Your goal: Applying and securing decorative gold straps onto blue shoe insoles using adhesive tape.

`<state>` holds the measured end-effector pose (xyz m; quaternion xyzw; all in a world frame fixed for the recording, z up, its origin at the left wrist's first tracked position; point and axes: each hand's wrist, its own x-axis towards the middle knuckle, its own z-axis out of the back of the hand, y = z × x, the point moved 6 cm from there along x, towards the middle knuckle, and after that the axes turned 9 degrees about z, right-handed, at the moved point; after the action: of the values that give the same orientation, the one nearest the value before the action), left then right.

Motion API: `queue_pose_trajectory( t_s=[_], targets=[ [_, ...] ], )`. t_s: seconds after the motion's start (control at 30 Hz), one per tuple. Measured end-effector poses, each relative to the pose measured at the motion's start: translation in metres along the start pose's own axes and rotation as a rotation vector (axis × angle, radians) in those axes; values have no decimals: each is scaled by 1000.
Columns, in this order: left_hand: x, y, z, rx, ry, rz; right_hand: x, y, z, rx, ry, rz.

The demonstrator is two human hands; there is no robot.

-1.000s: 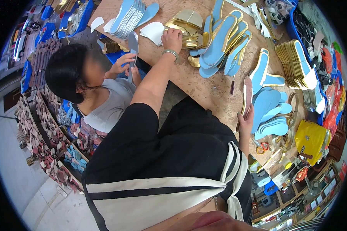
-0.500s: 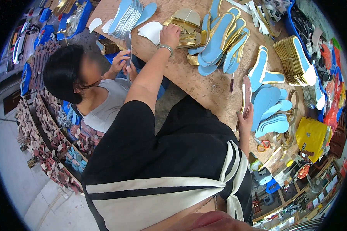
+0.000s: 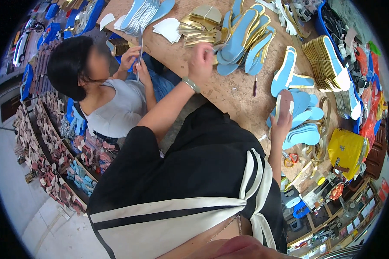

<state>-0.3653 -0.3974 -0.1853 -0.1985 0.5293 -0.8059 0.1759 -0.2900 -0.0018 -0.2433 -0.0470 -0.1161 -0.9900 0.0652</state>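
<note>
My right hand (image 3: 281, 125) grips a pinkish-brown insole (image 3: 284, 105) with a pale strip down it, held up over blue insoles (image 3: 302, 136) on the right of the table. My left hand (image 3: 201, 62), a bracelet on its wrist, is in the air just in front of bundled gold pieces (image 3: 199, 38). Its fingers are smeared by motion, so whether they hold anything is unclear. Right of it lies a heap of blue insoles with gold edges (image 3: 237, 36). A thin tool with a dark handle (image 3: 255, 88) rests on the table (image 3: 233, 93) between my hands.
At left sits a co-worker in a grey top (image 3: 114, 101), handling a thin pale insole (image 3: 140, 56). Bundled gold-edged insoles (image 3: 322, 60), red-handled scissors (image 3: 291, 159) and a yellow bag (image 3: 348, 149) are on the right. White pieces (image 3: 168, 29) lie near the table's left edge.
My left hand has drawn back from the gold bundles, toward me and slightly right. My right hand has raised and turned the pinkish-brown insole, bringing it over the blue insoles.
</note>
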Motion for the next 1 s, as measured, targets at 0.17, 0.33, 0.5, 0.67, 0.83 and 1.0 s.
queue_pose_trajectory(
  t_s=[0.17, 0.33, 0.5, 0.67, 0.83, 1.0],
  targets=[
    [-106, -78, -34, 75, 340, -325, 30, 113, 21, 1924, 476, -512],
    [-158, -97, -52, 147, 554, -454, 35, 108, 18, 1878, 377, -543],
    [-135, -60, -32, 133, 330, 64, 12, 91, 3, 1552, 831, -280],
    [-169, 11, -57, -434, 752, 891, 22, 91, -50, 1533, 818, -24],
    [-178, 19, -37, -791, 501, 1028, 80, 40, -122, 746, 407, -104],
    [-178, 5, -29, -833, 449, 1088, 93, 68, -143, 341, 133, 135]
  ],
)
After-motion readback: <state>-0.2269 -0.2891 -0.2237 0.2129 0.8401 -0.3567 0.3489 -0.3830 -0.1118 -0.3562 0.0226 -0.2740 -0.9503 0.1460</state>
